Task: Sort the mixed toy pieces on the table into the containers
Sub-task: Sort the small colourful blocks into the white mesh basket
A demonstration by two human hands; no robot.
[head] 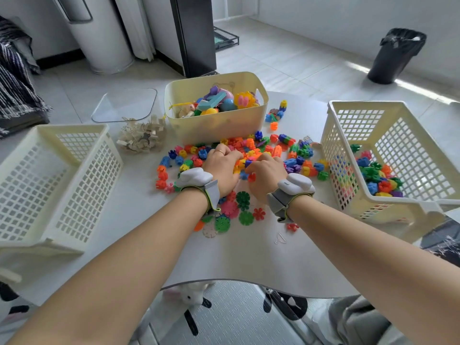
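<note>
A heap of small coloured plastic blocks (286, 155) covers the middle of the white table (249, 257). Both hands lie on this heap, side by side. My left hand (222, 165) has its fingers curled down into the blocks, and my right hand (266, 173) curls over blocks just right of it; what either holds is hidden under the fingers. Flat snowflake discs (234, 210) in green, pink and red lie under my wrists. The right lattice basket (388, 155) holds several coloured blocks (378, 175). The left lattice basket (54, 180) has nothing in it.
A cream bin (216, 125) full of mixed toys stands behind the heap. A clear box (129, 105) with beige wooden pieces (142, 138) sits at the back left. More blocks (276, 113) lie right of the bin. A black waste bin (395, 56) stands on the floor.
</note>
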